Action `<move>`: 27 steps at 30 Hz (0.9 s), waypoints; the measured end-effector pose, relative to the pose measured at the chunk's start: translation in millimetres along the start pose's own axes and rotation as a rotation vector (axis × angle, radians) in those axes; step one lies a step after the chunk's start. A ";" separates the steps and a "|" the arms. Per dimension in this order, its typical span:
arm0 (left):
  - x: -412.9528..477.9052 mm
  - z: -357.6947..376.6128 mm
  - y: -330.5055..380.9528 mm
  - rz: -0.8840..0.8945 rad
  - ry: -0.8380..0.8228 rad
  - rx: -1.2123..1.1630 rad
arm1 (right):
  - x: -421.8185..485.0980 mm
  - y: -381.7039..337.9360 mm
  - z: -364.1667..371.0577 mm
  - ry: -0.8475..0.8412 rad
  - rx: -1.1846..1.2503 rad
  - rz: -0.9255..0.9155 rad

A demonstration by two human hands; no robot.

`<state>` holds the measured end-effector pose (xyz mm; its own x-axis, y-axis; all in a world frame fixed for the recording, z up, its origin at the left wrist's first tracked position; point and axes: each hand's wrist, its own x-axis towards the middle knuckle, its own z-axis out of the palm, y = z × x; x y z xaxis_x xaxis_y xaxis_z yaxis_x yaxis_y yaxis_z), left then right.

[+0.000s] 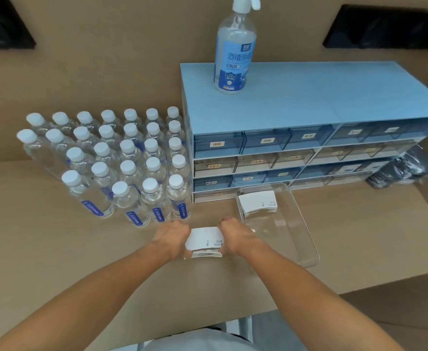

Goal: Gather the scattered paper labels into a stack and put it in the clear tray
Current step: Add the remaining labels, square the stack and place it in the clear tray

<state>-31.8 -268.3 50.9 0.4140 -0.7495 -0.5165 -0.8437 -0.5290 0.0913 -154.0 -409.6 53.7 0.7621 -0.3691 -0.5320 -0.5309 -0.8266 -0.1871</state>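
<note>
Two hands (173, 240) (235, 236) clasp label stack (205, 241) flat, long axis left-right.

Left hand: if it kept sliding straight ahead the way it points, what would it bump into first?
Probably the front row of water bottles, which stand just beyond the left hand as it grips the label stack. Depth is hard to judge.

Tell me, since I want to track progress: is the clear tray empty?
No. The clear tray already holds a stack of labels at its far end; the near part is bare.
</note>
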 end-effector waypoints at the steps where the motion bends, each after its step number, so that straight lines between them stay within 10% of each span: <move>1: 0.3 1.3 -0.5 -0.010 -0.001 -0.002 | 0.8 0.3 -0.3 -0.007 -0.005 -0.007; 27: 6.6 28.3 -2.8 -0.041 0.036 -0.034 | 2.1 -4.5 18.4 -0.018 -0.097 -0.062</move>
<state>-36.4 -260.5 23.1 0.4604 -0.7403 -0.4899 -0.8139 -0.5723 0.0999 -156.8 -398.8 38.2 0.7850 -0.3092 -0.5368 -0.4440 -0.8851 -0.1395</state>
